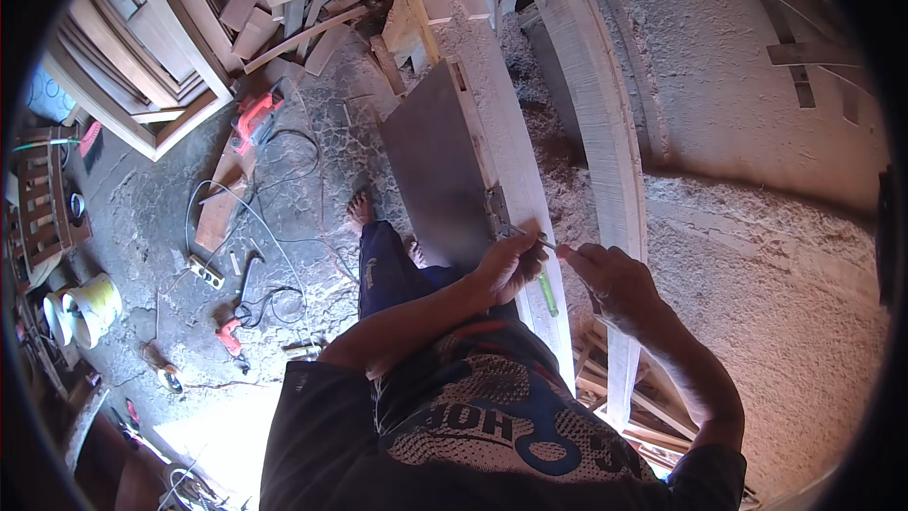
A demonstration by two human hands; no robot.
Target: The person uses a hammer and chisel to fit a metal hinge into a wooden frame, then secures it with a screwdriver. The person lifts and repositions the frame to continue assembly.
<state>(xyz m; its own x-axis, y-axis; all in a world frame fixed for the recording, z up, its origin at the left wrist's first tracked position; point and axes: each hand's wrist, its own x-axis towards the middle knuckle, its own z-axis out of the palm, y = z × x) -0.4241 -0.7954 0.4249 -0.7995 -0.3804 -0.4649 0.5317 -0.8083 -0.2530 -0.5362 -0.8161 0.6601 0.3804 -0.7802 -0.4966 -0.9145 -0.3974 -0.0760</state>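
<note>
Below the dark panel's pale edge, my right hand (pixel 613 286) is closed around a tool whose handle it hides; only a thin metal shaft (pixel 548 243) shows, like a screwdriver's. My left hand (pixel 509 270) has its fingers curled in against that shaft. The shaft points left toward a small metal fitting (pixel 495 202) in the edge of the grey-brown wooden panel (pixel 440 161). This panel stands on edge along a long pale plank (pixel 506 137). A bright green, narrow object (pixel 548 294) lies on the plank just under my hands.
A curved beam (pixel 601 123) runs along the right over heaped sawdust (pixel 738 255). On the floor to the left lie a red electric planer (pixel 255 121), a red corded power tool (pixel 229 337), a power strip (pixel 205 272) and loose cables. Wooden frames (pixel 142 38) lean at upper left.
</note>
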